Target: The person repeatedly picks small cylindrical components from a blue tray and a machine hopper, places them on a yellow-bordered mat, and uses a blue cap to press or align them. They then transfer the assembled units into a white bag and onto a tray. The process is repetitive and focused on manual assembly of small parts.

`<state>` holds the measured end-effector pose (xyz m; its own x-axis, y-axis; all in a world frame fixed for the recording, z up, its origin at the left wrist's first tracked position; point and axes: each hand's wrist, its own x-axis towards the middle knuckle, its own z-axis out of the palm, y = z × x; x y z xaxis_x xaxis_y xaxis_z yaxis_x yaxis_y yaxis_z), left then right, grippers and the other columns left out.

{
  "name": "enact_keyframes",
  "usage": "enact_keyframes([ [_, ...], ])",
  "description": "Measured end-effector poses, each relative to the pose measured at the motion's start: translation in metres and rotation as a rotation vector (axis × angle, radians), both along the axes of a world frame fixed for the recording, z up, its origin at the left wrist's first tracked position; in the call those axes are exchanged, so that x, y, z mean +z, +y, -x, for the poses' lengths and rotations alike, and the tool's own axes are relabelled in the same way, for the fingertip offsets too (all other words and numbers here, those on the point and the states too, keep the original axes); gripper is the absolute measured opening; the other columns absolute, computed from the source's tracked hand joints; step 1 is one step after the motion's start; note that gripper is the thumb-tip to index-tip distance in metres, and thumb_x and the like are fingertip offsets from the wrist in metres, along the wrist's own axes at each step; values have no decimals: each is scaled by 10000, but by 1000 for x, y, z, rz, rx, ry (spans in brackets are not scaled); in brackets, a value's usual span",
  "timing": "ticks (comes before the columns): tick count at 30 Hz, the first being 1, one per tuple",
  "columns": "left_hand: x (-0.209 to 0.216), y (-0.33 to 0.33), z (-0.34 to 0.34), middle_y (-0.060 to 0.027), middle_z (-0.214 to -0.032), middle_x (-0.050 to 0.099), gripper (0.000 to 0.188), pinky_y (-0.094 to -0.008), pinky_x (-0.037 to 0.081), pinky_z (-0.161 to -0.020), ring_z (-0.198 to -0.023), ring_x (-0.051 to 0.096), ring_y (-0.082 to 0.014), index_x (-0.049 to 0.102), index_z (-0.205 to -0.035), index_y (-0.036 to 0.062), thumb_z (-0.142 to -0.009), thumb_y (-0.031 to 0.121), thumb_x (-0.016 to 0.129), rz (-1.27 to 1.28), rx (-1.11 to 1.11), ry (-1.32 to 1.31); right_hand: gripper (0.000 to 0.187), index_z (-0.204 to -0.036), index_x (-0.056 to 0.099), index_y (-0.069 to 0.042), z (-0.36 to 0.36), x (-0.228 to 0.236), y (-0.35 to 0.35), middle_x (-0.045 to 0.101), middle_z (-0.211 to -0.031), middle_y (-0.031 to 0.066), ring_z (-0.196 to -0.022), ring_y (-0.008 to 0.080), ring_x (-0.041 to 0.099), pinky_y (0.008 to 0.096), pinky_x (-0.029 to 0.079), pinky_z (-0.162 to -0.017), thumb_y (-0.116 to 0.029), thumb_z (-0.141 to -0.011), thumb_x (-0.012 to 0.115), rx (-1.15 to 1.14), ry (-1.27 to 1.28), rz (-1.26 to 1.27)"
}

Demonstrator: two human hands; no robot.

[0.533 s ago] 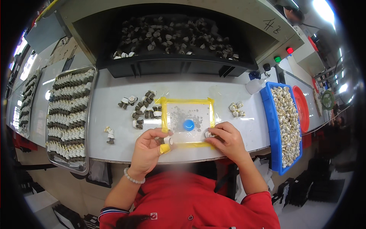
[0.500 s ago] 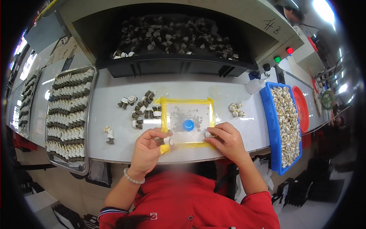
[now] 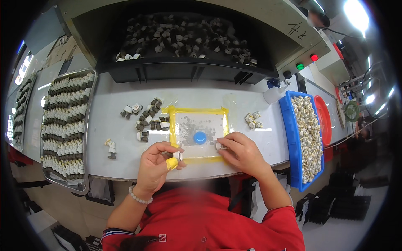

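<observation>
My left hand is closed around a small figurine base, whose pale round end faces right. Yellow tape wraps the thumb, and the fingers hide most of that piece. Across from it, my right hand pinches a small white piece, largely covered by the fingertips. Both hands are over the front part of a clear work sheet edged with yellow tape. A round blue cap-like disc lies on the sheet between and beyond the hands. The two held pieces are apart.
Loose dark-and-white figurine bases lie left of the sheet, near one assembled figurine. A metal tray holds rows of figurines. Small white-and-gold parts lie right, before a full blue bin. A black bin stands behind.
The whole scene has shifted slightly left in the picture. The base in my left hand has turned a little, with less of its dark part showing. My right hand keeps its pinch.
</observation>
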<state>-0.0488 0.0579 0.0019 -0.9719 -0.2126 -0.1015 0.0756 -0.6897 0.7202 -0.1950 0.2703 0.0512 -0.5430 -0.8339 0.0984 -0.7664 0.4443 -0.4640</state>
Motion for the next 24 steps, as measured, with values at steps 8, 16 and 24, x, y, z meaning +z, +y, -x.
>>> enact_keyframes([
  [8,2,2,0,-138,-1182,547,286,-333,564,-808,-950,629,-222,588,-1128,-68,-844,-91,562,46,22,10,209,-1008,662,-25,9,5,-36,609,-933,123,-884,301,595,386,492,-771,-104,-818,627,116,-6,73],
  [16,-3,5,-2,-171,-963,639,266,-284,554,-645,-697,650,-225,566,-1139,-46,-878,3,591,-6,36,-53,192,-993,662,-15,11,1,-46,610,-911,135,-832,313,602,385,508,-720,-94,-821,632,228,121,37],
  [24,-4,3,-2,-174,-883,660,239,-274,545,-601,-694,659,-209,564,-1127,-50,-909,44,592,-28,1,-76,212,-1032,654,-35,9,12,-43,603,-954,114,-906,296,589,388,490,-786,-116,-839,615,128,18,-1],
])
